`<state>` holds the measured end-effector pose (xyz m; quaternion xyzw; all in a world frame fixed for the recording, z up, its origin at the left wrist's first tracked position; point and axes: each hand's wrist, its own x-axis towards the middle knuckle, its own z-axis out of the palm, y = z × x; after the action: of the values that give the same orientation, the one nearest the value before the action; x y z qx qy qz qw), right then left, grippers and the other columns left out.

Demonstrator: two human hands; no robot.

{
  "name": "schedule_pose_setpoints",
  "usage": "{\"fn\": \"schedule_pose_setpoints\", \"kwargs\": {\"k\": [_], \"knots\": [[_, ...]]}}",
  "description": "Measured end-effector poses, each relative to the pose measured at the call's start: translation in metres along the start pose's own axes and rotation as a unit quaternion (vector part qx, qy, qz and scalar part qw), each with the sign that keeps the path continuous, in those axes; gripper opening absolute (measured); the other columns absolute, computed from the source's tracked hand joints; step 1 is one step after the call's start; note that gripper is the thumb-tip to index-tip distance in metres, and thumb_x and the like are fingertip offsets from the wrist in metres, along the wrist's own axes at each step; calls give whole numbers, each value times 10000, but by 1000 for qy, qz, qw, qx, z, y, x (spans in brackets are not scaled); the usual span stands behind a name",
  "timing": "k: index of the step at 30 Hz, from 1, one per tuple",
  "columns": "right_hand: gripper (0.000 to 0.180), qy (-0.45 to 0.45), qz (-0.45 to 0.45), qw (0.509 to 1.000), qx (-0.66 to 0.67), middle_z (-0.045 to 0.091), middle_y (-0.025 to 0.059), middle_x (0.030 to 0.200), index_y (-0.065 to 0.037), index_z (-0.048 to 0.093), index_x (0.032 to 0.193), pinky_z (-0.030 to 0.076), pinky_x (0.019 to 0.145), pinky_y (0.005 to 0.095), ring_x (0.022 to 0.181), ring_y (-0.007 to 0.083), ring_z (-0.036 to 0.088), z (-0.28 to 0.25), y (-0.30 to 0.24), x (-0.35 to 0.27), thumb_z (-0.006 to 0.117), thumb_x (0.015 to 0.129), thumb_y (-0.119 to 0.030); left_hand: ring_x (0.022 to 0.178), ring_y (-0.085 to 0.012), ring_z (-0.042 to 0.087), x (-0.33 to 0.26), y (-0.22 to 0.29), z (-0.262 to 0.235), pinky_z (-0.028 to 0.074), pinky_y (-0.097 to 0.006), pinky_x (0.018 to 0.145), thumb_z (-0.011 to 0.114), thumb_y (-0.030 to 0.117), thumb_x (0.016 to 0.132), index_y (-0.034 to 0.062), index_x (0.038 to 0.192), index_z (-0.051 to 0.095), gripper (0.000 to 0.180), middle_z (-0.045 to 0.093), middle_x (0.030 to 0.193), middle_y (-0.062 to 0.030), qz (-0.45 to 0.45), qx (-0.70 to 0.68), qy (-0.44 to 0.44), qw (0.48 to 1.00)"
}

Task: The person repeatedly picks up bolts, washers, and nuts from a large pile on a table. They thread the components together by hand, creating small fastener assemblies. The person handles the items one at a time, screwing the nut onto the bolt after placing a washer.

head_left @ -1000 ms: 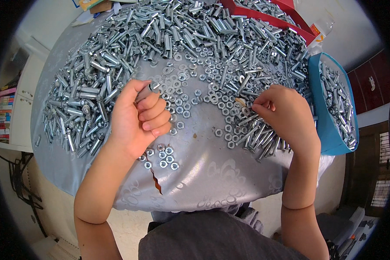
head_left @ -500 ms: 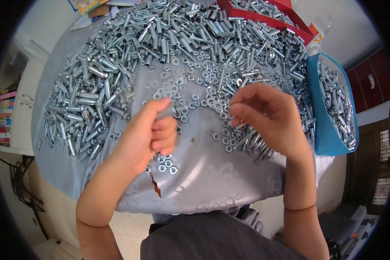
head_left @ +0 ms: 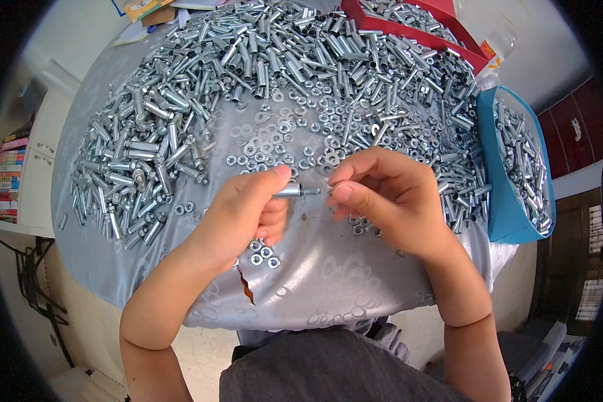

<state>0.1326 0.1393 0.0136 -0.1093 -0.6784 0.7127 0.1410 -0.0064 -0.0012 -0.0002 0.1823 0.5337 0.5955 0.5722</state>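
1. A person's left hand (head_left: 251, 208) closes around a bolt (head_left: 309, 191), thumb laid along the top, at the center of a hardware-strewn table. The bolt's smooth, silvery barrel sits in the fist; its threaded end points right, level above the cloth (head_left: 342, 285).

2. Facing it, the right hand (head_left: 388, 201) pinches a small piece (head_left: 328, 188) between thumb and forefinger, just beside the bolt's tip (whether nut or washer is too small to tell). Its other fingers curl loosely behind.

3. Beneath the left hand, a few loose nuts (head_left: 264, 253) lie near a ragged tear (head_left: 246, 287) in the gray, patterned cloth.

4. Beyond the hands, flat washers (head_left: 261, 142) spread across the middle of the table, with more nuts among them.

5. Metal tubes (head_left: 254, 50) are heaped along the far side, while a pile of anchors (head_left: 137, 157), many with bolt heads or nuts showing, covers the left.

6. At right, a blue bin (head_left: 490, 171) filled with metal pieces stands beside the heap; a red box (head_left: 474, 52), also loaded with hardware, sits at the far right, near a clear bottle (head_left: 502, 43).

7. Colorful books (head_left: 8, 167) line a shelf at far left.
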Motion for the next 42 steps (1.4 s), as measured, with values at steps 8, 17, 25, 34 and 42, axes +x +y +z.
{"fn": "schedule_pose_setpoints", "kwargs": {"k": [8, 17, 25, 34, 42], "knots": [[129, -21, -20, 1000, 12, 593, 32, 811, 18, 583, 895, 453, 634, 205, 703, 75, 554, 3, 6, 0, 614, 794, -55, 420, -79, 278, -4, -1, 2, 304, -254, 439, 431, 330, 887, 110, 537, 327, 426, 291, 474, 27, -2, 37, -31, 999], [159, 21, -35, 996, -77, 601, 22, 780, 8, 590, 894, 450, 626, 196, 699, 57, 555, 2, 8, -1, 648, 767, -67, 418, -76, 268, -1, -3, 1, 302, -253, 437, 423, 332, 894, 110, 537, 326, 431, 291, 469, 28, 0, 10, -29, 1000], [206, -4, -164, 974, -153, 605, 62, 824, 3, 583, 914, 458, 631, 212, 695, 113, 584, 12, 8, -5, 664, 729, -39, 416, -74, 285, -5, -1, 8, 289, -245, 425, 434, 317, 897, 103, 564, 354, 403, 292, 478, 37, 20, 37, -15, 999], [227, 92, -240, 930, -263, 589, 63, 823, -28, 603, 899, 434, 620, 239, 717, 141, 550, -11, -1, 5, 684, 687, -39, 395, -81, 262, -1, 3, -1, 278, -253, 424, 364, 388, 890, 148, 525, 232, 457, 223, 457, 38, 47, -66, -57, 995], [146, -128, -152, 852, -484, 564, 88, 774, -48, 599, 774, 439, 670, 361, 753, 267, 550, -23, 3, 2, 656, 666, -127, 402, -81, 240, 4, 3, -6, 261, -249, 424, 335, 415, 880, 172, 506, 150, 483, 188, 460, 41, 57, -78, -21, 995]]}}
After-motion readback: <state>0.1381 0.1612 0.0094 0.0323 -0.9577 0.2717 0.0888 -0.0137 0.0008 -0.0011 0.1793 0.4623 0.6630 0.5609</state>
